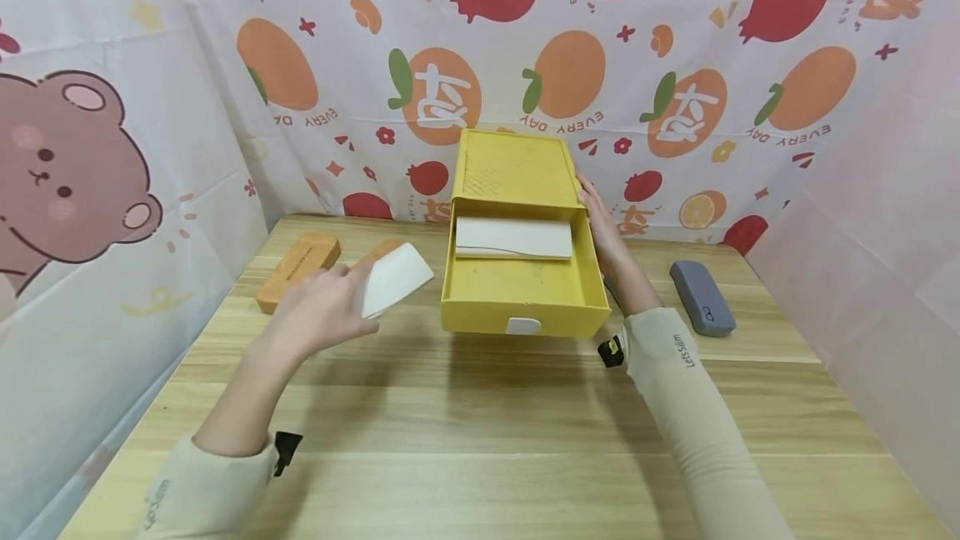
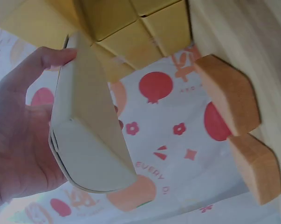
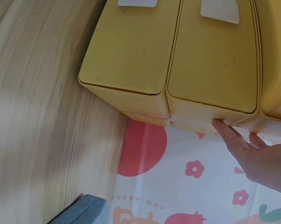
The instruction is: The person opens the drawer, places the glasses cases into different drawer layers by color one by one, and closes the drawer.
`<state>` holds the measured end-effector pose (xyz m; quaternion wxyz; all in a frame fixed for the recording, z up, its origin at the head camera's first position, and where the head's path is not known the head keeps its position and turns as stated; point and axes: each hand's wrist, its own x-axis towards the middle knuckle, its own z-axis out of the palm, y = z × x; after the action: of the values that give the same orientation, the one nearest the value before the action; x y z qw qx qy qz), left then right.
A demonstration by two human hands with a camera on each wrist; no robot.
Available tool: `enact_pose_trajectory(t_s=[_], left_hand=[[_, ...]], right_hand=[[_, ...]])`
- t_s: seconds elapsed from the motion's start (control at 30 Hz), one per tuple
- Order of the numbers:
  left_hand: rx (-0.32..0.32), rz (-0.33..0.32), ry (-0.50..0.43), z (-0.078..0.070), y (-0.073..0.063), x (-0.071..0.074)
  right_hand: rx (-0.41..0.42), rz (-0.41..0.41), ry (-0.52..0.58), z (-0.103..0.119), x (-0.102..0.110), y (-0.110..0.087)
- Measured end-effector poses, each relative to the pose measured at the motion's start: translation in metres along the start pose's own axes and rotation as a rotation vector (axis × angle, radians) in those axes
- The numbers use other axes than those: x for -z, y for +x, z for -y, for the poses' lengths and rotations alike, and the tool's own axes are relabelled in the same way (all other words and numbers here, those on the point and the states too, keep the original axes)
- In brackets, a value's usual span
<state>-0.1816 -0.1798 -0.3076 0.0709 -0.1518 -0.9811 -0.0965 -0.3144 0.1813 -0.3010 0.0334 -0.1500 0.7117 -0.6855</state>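
A white glasses case [image 1: 396, 280] is in my left hand [image 1: 318, 307], gripped between thumb and fingers above the table, left of the yellow drawer unit [image 1: 517, 167]. The left wrist view shows the thumb on one side of the case [image 2: 91, 107] and fingertips past its other side. The top drawer [image 1: 525, 317] is pulled out, and another white case [image 1: 513, 238] lies in its back part. My right hand [image 1: 602, 227] rests against the unit's right side; in the right wrist view its fingers touch the side by the closed lower drawers [image 3: 215, 56].
Two orange-brown cases stand on the table [image 1: 465, 457] at the left: one case [image 1: 300, 267] plainly seen, the other [image 1: 382, 249] partly behind the held case. A grey-blue case [image 1: 702, 298] lies to the right. A fruit-print cloth [image 1: 495, 65] hangs right behind the unit.
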Motion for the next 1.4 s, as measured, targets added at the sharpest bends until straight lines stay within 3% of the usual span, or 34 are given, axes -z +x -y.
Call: enact_pose_trajectory(t_s=[0.2, 0.47, 0.73, 1.0, 1.4], left_hand=[[0.022, -0.096, -0.004, -0.007, 0.001, 0.017], [-0.004, -0.151, -0.015, -0.024, 0.006, 0.037], [-0.046, -0.126, 0.016, -0.05, 0.018, 0.054], [-0.133, -0.13, 0.03, -0.069, 0.032, 0.057], [-0.218, -0.013, 0.043, -0.089, 0.059, 0.056]], right_hand=[[0.001, 0.004, 0.012, 0.0, 0.0, 0.0], [0.004, 0.007, 0.02, 0.001, -0.001, -0.001], [-0.002, 0.012, 0.01, 0.001, 0.0, -0.001], [-0.007, 0.015, 0.031, 0.0, -0.001, 0.0], [-0.006, 0.011, 0.037, 0.0, -0.001, 0.0]])
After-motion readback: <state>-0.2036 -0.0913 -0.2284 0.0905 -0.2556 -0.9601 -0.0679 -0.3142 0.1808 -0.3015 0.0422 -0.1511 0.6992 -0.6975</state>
